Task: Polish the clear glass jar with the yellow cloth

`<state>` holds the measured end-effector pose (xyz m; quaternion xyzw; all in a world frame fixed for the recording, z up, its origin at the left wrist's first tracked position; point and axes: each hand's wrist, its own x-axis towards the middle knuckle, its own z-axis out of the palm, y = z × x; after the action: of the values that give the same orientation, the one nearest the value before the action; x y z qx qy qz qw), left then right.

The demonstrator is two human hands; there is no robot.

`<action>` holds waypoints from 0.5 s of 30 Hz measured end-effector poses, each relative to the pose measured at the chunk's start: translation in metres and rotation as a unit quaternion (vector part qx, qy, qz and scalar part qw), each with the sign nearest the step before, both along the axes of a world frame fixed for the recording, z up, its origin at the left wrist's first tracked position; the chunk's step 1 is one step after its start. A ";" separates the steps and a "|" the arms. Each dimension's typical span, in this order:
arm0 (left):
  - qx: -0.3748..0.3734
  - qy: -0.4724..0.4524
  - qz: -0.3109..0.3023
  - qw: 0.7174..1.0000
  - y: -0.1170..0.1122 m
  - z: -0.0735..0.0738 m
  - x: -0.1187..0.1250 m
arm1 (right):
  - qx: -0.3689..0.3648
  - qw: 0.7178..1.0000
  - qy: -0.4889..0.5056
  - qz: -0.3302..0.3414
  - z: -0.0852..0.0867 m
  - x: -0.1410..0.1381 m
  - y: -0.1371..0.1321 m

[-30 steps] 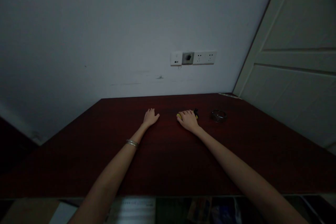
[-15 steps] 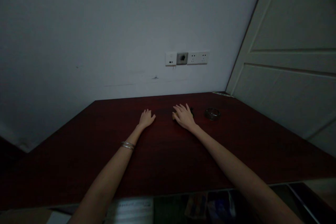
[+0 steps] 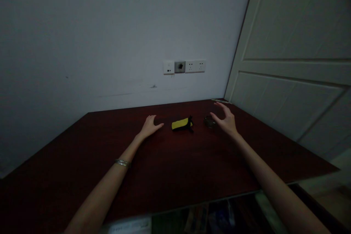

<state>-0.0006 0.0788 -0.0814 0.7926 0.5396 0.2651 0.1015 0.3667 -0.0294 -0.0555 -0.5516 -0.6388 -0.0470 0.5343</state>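
A small yellow and black pouch with black ties at its right end lies on the dark red tabletop. To its left rests my left hand, thumb held apart from the fingers and nothing in it; bracelets circle that wrist. My right hand is open, thumb and fingers spread, just over the right side of a round clear glass dish, perhaps an ashtray. Whether the hand touches the dish I cannot tell.
Behind the table stands a pale wall with a row of sockets and switches. A white panelled door closes off the right side. Below the front edge, an open space holds a white box and other dim items.
My right hand has left the pouch, uncovering it, and moved right to the glass dish. My left thumb is spread wider. The camera view has shifted slightly.
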 end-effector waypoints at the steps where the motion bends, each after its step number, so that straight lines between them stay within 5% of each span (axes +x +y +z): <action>1: 0.003 -0.009 -0.016 1.000 -0.003 0.005 0.011 | -0.009 1.000 0.018 -0.004 -0.005 0.013 -0.003; 7: -0.002 -0.050 -0.145 0.988 -0.016 0.030 0.109 | -0.112 0.989 0.096 0.003 -0.040 0.069 -0.004; 11: -0.010 -0.050 -0.230 0.972 -0.017 0.031 0.174 | -0.155 0.981 0.115 0.014 -0.051 0.076 0.000; 15: -0.030 -0.030 -0.254 0.966 -0.009 0.025 0.220 | -0.179 0.978 0.103 0.038 -0.052 0.071 0.004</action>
<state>0.2198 0.0700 -0.0562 0.8919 0.3248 0.2378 0.2059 0.4372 -0.0251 -0.1071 -0.6154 -0.5988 0.1454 0.4915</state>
